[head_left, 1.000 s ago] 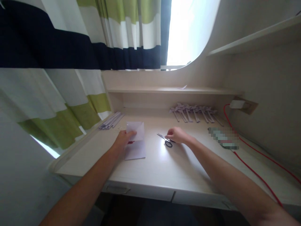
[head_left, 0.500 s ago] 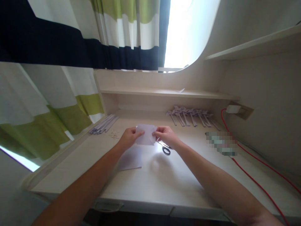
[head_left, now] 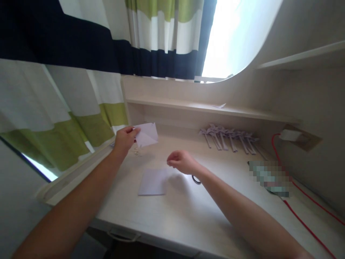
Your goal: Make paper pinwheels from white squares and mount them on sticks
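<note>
My left hand [head_left: 125,141] pinches the left edge of a pale lilac paper square [head_left: 147,135], raised above the desk, with slits at its corners. My right hand [head_left: 183,162] hovers over the middle of the desk, apart from that paper; its fingers are curled together and nothing shows in them. Below and between the hands, a flat stack or sheet of lilac paper [head_left: 153,182] lies on the desk. A dark scissor handle loop [head_left: 196,180] peeks out under my right wrist; the rest of the scissors is hidden.
Several paper pinwheels on sticks [head_left: 222,135] lie in a row at the back right. Small pale pieces [head_left: 137,152] sit below the raised paper. A red cable [head_left: 302,223] and a blurred-out object [head_left: 269,178] are at the right, beneath a wall plug [head_left: 290,135].
My right hand has let go of the paper square and drawn back. My left hand has carried the paper leftward and up. The view has turned slightly left.
</note>
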Action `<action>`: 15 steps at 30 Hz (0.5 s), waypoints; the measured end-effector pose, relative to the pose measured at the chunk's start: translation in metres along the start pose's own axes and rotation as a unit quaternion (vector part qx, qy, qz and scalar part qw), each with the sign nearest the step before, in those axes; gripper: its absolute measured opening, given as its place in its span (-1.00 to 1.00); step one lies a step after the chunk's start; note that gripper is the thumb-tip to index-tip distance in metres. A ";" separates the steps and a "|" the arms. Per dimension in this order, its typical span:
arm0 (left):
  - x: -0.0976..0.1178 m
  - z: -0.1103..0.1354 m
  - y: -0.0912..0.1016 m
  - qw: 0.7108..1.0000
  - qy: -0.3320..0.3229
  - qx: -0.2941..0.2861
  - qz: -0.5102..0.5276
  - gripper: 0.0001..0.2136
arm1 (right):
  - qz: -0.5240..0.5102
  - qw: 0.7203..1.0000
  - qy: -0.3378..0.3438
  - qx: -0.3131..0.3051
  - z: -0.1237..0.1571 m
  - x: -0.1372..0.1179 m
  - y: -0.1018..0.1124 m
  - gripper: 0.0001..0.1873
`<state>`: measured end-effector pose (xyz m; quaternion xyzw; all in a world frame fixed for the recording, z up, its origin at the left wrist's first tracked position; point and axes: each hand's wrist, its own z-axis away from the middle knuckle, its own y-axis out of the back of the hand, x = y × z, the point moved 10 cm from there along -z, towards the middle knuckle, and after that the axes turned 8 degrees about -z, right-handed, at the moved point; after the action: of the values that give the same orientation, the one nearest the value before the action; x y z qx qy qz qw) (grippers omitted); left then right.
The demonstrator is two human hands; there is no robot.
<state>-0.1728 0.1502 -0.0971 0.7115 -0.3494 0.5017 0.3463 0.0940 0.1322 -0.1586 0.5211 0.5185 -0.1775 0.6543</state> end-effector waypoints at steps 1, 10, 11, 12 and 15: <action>-0.010 -0.008 0.008 1.000 0.017 0.015 -0.004 -0.77 | 0.029 0.999 0.003 -0.015 -0.012 -0.004 -0.014 -0.94; -0.071 -0.042 0.053 0.993 0.051 0.103 -0.009 -0.76 | 0.177 0.983 0.025 -0.048 -0.124 -0.024 -0.102 -0.65; -0.071 -0.045 0.062 0.991 0.038 0.126 -0.006 -0.81 | 0.186 0.981 0.031 -0.053 -0.132 -0.027 -0.110 -0.65; -0.070 -0.048 0.071 0.988 0.025 0.149 -0.002 -0.83 | 0.195 0.978 0.034 -0.059 -0.141 -0.029 -0.117 -0.65; -0.064 -0.054 0.091 0.980 -0.010 0.198 0.011 -0.81 | 0.223 0.970 0.033 -0.089 -0.164 -0.036 -0.136 -0.63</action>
<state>-0.2917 0.1586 -0.1314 0.7667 -0.2548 0.5578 0.1897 -0.1067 0.2096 -0.1820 0.5685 0.4246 0.0372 0.7037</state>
